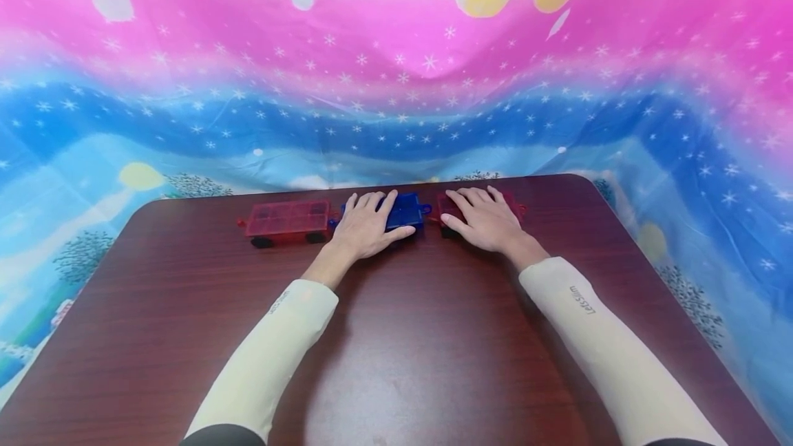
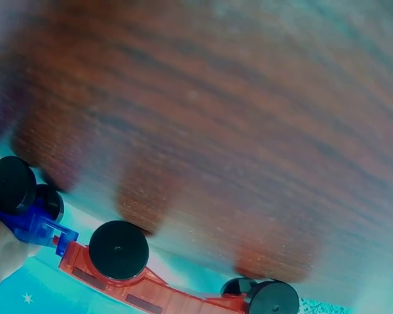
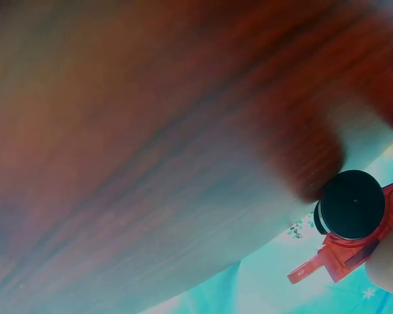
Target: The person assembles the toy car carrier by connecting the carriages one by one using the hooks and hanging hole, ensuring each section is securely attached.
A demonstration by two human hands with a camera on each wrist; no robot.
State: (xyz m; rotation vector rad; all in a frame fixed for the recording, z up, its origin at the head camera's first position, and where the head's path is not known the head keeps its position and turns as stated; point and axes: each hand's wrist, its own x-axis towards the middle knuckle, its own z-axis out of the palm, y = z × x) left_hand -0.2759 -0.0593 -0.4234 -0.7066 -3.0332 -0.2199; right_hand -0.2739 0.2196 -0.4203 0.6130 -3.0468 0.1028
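Three see-through toy wagon bases with black wheels stand in a row along the far part of the table. My left hand (image 1: 367, 226) rests with fairly straight fingers on the blue wagon (image 1: 407, 210) in the middle, covering its left part. On the right, the red wagon (image 1: 509, 204) lies mostly hidden under my right hand (image 1: 486, 221), whose fingers spread across its top. Beside my left hand stands the other red wagon (image 1: 288, 217), untouched. Its end meets a blue hook (image 2: 65, 239) in the left wrist view. Whether the blue and right red wagons are linked, I cannot tell.
The wagons stand on a dark brown wooden table (image 1: 396, 336), close to its far edge. Behind it hangs a pink and blue cloth (image 1: 396, 102) with snowflakes, which also surrounds both sides.
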